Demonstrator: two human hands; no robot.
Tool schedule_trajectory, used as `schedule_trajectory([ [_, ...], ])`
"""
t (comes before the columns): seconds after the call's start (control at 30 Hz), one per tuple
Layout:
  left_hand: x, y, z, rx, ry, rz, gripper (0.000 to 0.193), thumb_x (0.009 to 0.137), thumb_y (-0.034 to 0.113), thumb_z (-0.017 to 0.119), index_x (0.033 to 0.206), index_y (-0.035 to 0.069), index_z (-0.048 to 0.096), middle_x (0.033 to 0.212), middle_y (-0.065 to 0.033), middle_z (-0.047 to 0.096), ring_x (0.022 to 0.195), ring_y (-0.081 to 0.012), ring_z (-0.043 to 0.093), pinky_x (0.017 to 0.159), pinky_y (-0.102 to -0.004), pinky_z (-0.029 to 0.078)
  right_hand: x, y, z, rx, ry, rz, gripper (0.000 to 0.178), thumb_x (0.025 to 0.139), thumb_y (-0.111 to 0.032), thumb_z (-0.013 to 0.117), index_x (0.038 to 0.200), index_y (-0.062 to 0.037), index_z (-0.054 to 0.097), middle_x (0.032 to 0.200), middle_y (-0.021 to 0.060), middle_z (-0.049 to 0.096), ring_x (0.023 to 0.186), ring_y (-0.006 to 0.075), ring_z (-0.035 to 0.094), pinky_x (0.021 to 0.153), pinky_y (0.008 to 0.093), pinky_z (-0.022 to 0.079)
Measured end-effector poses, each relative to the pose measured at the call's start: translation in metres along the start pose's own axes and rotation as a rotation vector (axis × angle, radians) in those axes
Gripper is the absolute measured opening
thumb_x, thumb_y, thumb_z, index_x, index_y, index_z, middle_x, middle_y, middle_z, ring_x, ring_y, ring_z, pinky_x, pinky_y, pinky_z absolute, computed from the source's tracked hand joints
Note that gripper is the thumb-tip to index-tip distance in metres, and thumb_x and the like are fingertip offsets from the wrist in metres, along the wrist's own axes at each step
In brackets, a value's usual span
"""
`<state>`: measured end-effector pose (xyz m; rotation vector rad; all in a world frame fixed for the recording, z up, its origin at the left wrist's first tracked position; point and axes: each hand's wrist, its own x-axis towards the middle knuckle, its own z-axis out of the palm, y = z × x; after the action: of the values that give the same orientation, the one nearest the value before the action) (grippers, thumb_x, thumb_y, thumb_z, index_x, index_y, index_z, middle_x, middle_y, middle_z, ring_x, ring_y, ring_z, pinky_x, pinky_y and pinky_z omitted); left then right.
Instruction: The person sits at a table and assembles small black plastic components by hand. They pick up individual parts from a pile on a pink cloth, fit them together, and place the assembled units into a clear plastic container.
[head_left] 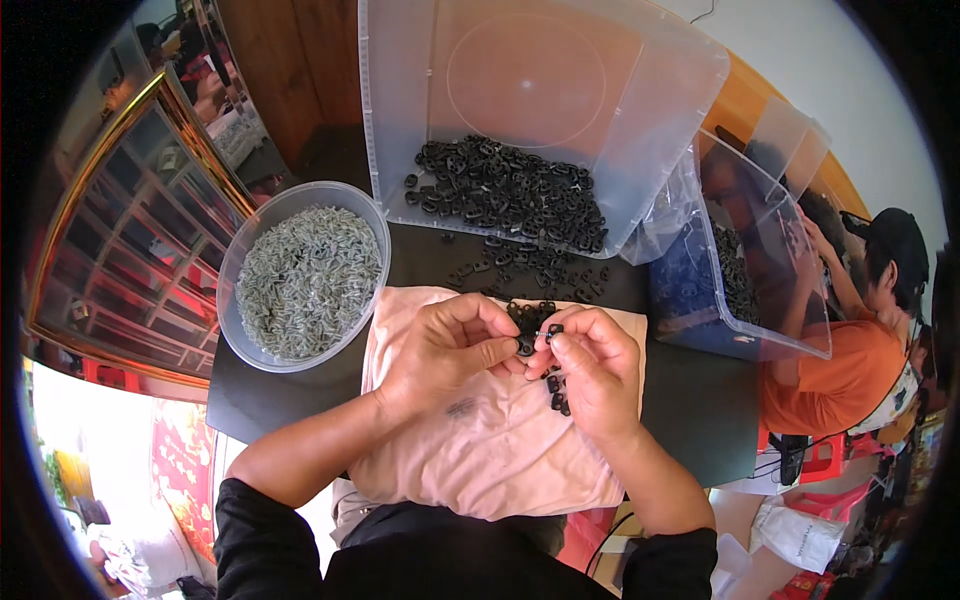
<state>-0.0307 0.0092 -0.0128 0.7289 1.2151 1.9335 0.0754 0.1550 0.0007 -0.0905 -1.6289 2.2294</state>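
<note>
Over a pink cloth (450, 440), my two hands meet with fingertips almost touching. My left hand (445, 350) pinches a small black plastic piece (525, 345) between thumb and fingers. Another small black piece (556, 329) sits in the thumb-and-finger pinch of my right hand (600, 375). A thin silvery bit (541, 334) shows between the two pieces; whether it joins them I cannot tell. Just beyond my fingertips lies a little heap of black pieces (535, 312). Several more black pieces (557, 392) rest on the cloth beside my right hand.
A round clear tub (232, 300) full of small greyish spring-like pieces stands left. A large clear bin (400, 110) tipped toward me spills black parts (500, 190) onto the dark table (700, 420). Another clear bin (745, 330) stands right, beside a person in orange (835, 370).
</note>
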Motion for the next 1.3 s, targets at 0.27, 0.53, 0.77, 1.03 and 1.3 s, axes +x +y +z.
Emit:
schedule_trajectory([
  [0.27,-0.004,0.002,0.008,0.064,0.036,-0.087,0.015,0.087,-0.001,0.054,0.102,-0.004,0.054,0.086,-0.0096,0.064,0.074,-0.0144,0.063,0.067,-0.0247,0.053,0.001,0.002,0.001,0.012,-0.035,-0.108,0.004,0.088,-0.001,0.051,0.089,0.0031,0.050,0.095,0.0131,0.057,0.078,0.0169,0.061,0.072,0.0301,0.052],
  [0.53,-0.005,0.005,-0.002,-0.129,0.023,-0.284,0.011,0.087,0.002,0.057,0.097,-0.001,0.055,0.084,-0.0110,0.065,0.071,-0.0146,0.064,0.061,-0.0239,0.052,0.000,0.001,-0.001,-0.089,0.002,-0.079,0.003,0.087,0.001,0.053,0.085,0.0026,0.051,0.096,0.0111,0.054,0.077,0.0125,0.059,0.071,0.0257,0.049],
  [0.77,-0.005,0.001,-0.006,-0.372,-0.050,-0.316,0.012,0.085,0.003,0.059,0.097,0.000,0.057,0.086,-0.0130,0.066,0.072,-0.0165,0.064,0.061,-0.0260,0.052,-0.003,0.002,0.002,-0.208,-0.064,-0.074,0.004,0.086,0.004,0.054,0.084,0.0035,0.050,0.093,0.0097,0.051,0.077,0.0098,0.055,0.069,0.0231,0.047],
  [1.03,-0.005,0.004,-0.004,-0.387,-0.084,-0.301,0.012,0.085,0.001,0.057,0.097,0.000,0.056,0.086,-0.0132,0.065,0.072,-0.0174,0.064,0.062,-0.0263,0.053,-0.005,-0.001,0.001,-0.226,-0.086,-0.124,0.004,0.084,0.004,0.054,0.082,0.0036,0.051,0.092,0.0113,0.054,0.076,0.0102,0.055,0.069,0.0224,0.046],
  [1.3,-0.003,0.004,-0.007,-0.358,-0.107,-0.297,0.011,0.087,0.005,0.056,0.098,0.000,0.055,0.084,-0.0132,0.065,0.072,-0.0179,0.064,0.062,-0.0263,0.053,-0.002,0.002,-0.003,-0.402,-0.065,-0.252,0.006,0.081,0.002,0.058,0.080,0.0021,0.052,0.088,0.0115,0.056,0.070,0.0100,0.055,0.063,0.0215,0.045],
])
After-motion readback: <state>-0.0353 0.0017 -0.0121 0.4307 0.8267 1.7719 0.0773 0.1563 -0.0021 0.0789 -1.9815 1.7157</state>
